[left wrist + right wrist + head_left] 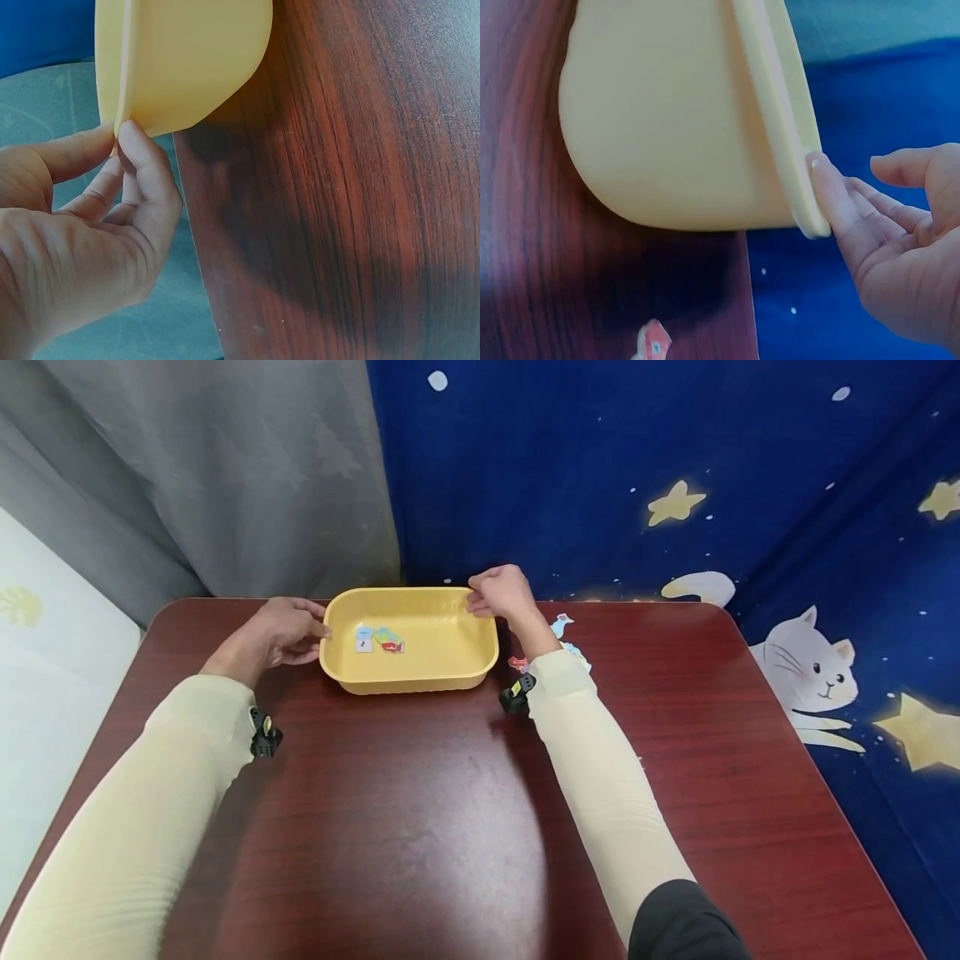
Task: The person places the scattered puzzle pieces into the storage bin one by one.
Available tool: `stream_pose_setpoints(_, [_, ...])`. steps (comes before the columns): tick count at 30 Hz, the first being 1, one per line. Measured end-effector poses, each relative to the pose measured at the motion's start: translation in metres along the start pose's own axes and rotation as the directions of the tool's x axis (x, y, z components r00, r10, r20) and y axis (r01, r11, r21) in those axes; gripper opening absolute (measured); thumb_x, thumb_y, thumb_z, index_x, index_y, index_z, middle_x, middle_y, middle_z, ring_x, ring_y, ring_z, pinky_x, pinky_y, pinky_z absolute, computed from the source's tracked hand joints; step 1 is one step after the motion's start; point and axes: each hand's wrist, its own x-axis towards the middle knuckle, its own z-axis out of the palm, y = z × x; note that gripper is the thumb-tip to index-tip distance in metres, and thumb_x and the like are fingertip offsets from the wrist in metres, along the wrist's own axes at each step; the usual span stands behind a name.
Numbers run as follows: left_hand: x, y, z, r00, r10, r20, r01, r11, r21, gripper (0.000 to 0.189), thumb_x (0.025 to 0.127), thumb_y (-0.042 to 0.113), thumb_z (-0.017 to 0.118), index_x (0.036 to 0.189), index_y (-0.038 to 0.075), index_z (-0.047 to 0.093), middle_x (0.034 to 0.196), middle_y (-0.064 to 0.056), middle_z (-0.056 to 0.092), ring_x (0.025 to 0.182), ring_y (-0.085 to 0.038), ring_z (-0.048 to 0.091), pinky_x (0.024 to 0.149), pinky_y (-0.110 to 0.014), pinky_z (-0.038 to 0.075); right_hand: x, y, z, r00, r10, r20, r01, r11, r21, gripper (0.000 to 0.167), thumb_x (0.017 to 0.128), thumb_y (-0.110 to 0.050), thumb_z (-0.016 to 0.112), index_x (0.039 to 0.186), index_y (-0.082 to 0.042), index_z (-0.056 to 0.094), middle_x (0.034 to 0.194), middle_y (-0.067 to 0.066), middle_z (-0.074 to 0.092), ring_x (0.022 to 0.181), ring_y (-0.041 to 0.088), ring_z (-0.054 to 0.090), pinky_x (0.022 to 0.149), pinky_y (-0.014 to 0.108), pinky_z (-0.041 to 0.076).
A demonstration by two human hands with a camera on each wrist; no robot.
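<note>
A dark red wood-grained table [420, 827], with a grey curtain [225, 468] and a blue curtain [540, 460] bearing stars and a cat behind it. A white surface [52, 693] borders the table at the left. Loose cutouts [561, 625], red and pale blue, lie on the table just right of the container; the right forearm [600, 760] passes in front of this group and partly hides it. Each wrist carries a small black device [266, 732].

The container, a yellow tray [457, 652], is at the far side of the table, left of its middle, close to the back edge. Inside, toward its left end, several small printed pieces [392, 647] lie together on the floor: a pale card with a dark mark and others in blue, green and red.

The tray opens upward; its long axis runs left to right, roughly parallel to the back edge. The left hand [90, 225] pinches the rim at the left end between thumb and forefinger. The right hand [907, 240] touches the rim near the far right corner with an extended forefinger, its thumb apart from the rim.
</note>
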Motion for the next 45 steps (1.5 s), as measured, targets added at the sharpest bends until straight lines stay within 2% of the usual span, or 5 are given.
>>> stream_pose_setpoints(13, [0.000, -0.004, -0.002, 1.000, 0.004, 0.008, -0.004, 1.000, -0.006, 0.046, 0.095, 0.011, 0.060, 0.137, 0.004, 0.042, 0.090, -0.005, 0.056, 0.066, -0.013, 0.059, 0.069, -0.030, 0.058, -0.003, 0.010, -0.035, 0.996, -0.040, -0.076, 0.041, 0.999, 0.011, 0.032, 0.098, -0.019, 0.056, 0.123, 0.002, 0.063, 0.102, 0.020, 0.070, 0.079, 0.023, 0.073, 0.072, 0.031, 0.059])
stream_pose_setpoints(17, [0.001, -0.005, -0.001, 1.000, 0.007, 0.009, -0.007, 1.000, -0.010, 0.046, 0.096, 0.012, 0.060, 0.138, 0.005, 0.043, 0.088, -0.004, 0.056, 0.065, -0.013, 0.060, 0.069, -0.030, 0.058, -0.010, 0.010, -0.046, 0.996, -0.032, -0.089, 0.030, 0.999, -0.024, 0.033, 0.099, -0.020, 0.056, 0.123, 0.001, 0.063, 0.103, 0.020, 0.069, 0.078, 0.022, 0.072, 0.072, 0.030, 0.059])
stream_pose_setpoints(28, [0.000, -0.004, -0.003, 1.000, 0.002, 0.014, -0.002, 1.000, -0.018, 0.046, 0.095, 0.013, 0.061, 0.138, 0.005, 0.043, 0.093, -0.006, 0.054, 0.067, -0.014, 0.059, 0.069, -0.029, 0.058, -0.029, 0.032, -0.053, 0.999, -0.035, -0.031, 0.029, 0.988, -0.152, 0.029, 0.093, -0.015, 0.062, 0.111, 0.008, 0.066, 0.104, 0.028, 0.068, 0.078, 0.026, 0.072, 0.074, 0.037, 0.059])
stream_pose_setpoints(38, [0.001, -0.003, -0.002, 1.000, -0.001, 0.017, 0.002, 1.000, -0.023, 0.044, 0.096, 0.012, 0.059, 0.137, 0.006, 0.043, 0.089, -0.005, 0.054, 0.065, -0.013, 0.059, 0.068, -0.029, 0.058, -0.039, 0.056, -0.058, 0.999, 0.030, -0.042, -0.040, 0.960, -0.276, 0.023, 0.090, -0.018, 0.069, 0.102, 0.002, 0.069, 0.096, 0.022, 0.071, 0.076, 0.025, 0.072, 0.076, 0.038, 0.059])
stream_pose_setpoints(45, [0.002, -0.003, -0.002, 1.000, 0.001, 0.018, -0.001, 1.000, -0.023, 0.044, 0.096, 0.012, 0.059, 0.137, 0.006, 0.043, 0.086, -0.004, 0.055, 0.064, -0.012, 0.059, 0.067, -0.029, 0.058, -0.044, 0.063, -0.068, 0.995, 0.035, -0.092, -0.069, 0.915, -0.399, 0.024, 0.087, -0.023, 0.071, 0.098, -0.002, 0.073, 0.082, 0.012, 0.070, 0.070, 0.020, 0.068, 0.077, 0.038, 0.058])
